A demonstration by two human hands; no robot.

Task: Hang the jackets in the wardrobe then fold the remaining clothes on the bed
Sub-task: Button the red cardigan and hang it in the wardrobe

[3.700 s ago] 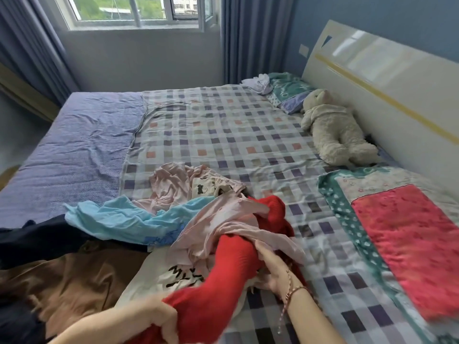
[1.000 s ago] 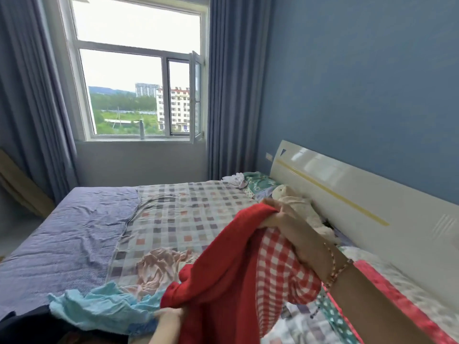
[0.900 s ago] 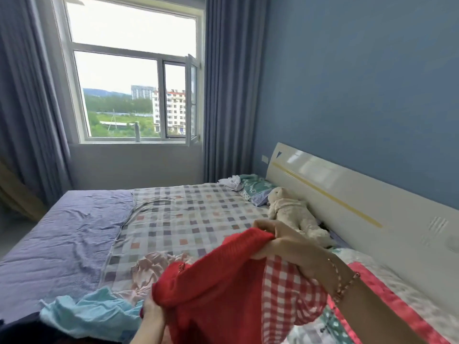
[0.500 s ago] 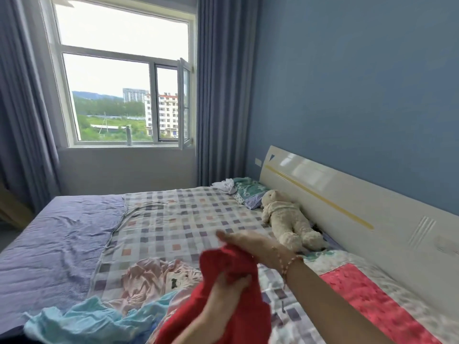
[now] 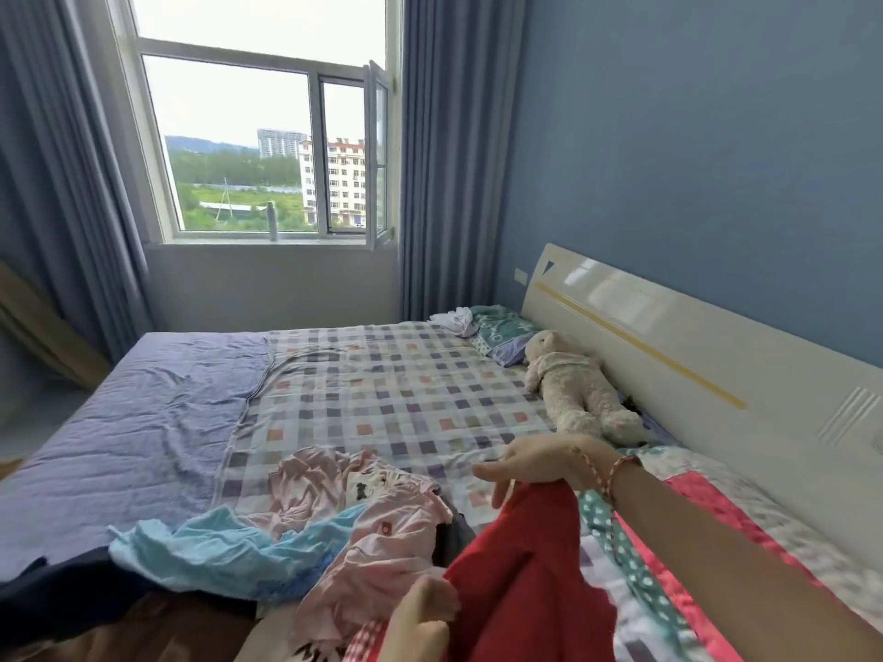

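Note:
A red knitted garment [image 5: 521, 580] with a red-and-white checked lining hangs between my hands over the near edge of the bed [image 5: 382, 394]. My right hand [image 5: 540, 463] pinches its upper edge, fingers partly spread. My left hand [image 5: 423, 623] grips its lower left edge at the bottom of the view. To the left lies a heap of clothes: a pink top [image 5: 363, 518], a light blue garment [image 5: 210, 561], a dark navy piece [image 5: 62, 594] and a brown one [image 5: 157, 628].
A plush bear [image 5: 578, 389] and a green pillow [image 5: 501, 329] lie by the white headboard [image 5: 693, 355]. A red-and-green quilt [image 5: 716, 523] covers the bed's near right. Window and grey-blue curtains stand beyond the bed.
The red garment was pulled out of the heap and lifted high, then lowered. My hands have moved apart, the right one out to the right, and the view has tipped down a little.

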